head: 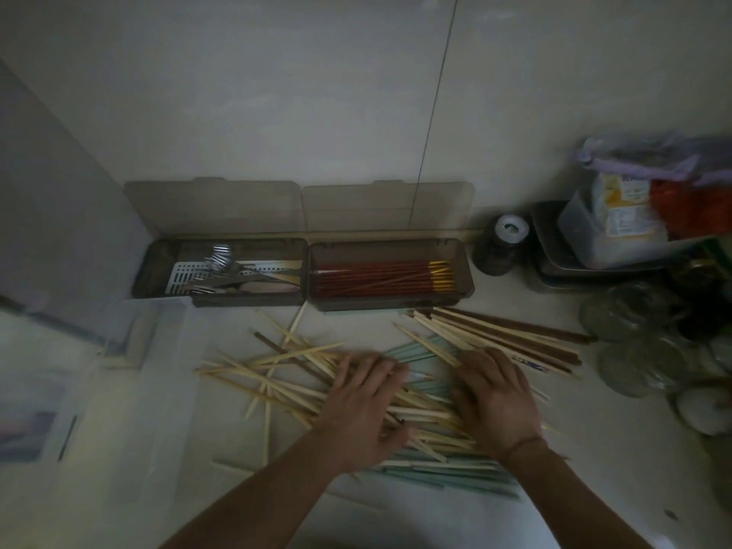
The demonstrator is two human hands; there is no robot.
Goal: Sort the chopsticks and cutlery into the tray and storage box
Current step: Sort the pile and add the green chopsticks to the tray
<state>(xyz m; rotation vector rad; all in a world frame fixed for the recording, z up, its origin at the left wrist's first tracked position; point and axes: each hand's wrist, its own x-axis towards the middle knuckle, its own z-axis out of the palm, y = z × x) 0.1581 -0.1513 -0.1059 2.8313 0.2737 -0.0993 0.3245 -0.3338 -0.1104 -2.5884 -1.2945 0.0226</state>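
Both forearms reach in from the near edge, and the left hand (362, 406) lies palm down on the chopstick pile (301, 374), fingers spread flat over the pale sticks. Right hand (493, 398) matches it, fingers loosely curved on the heap; whether it pinches any stick I cannot tell. A thin band circles the right wrist. Between and under the hands run pale green chopsticks (447, 475), with dark brown ones (554, 344) fanning off far right. Beyond the pile sit two smoky boxes against the wall, lids up: the left storage box (158, 267) holds forks and other cutlery (222, 271), the right tray (461, 267) holds red chopsticks (372, 277) with gold ends. Far right, a dark jar (499, 251), glass jars (630, 362) and a bagged container (618, 215) crowd the counter (594, 449).
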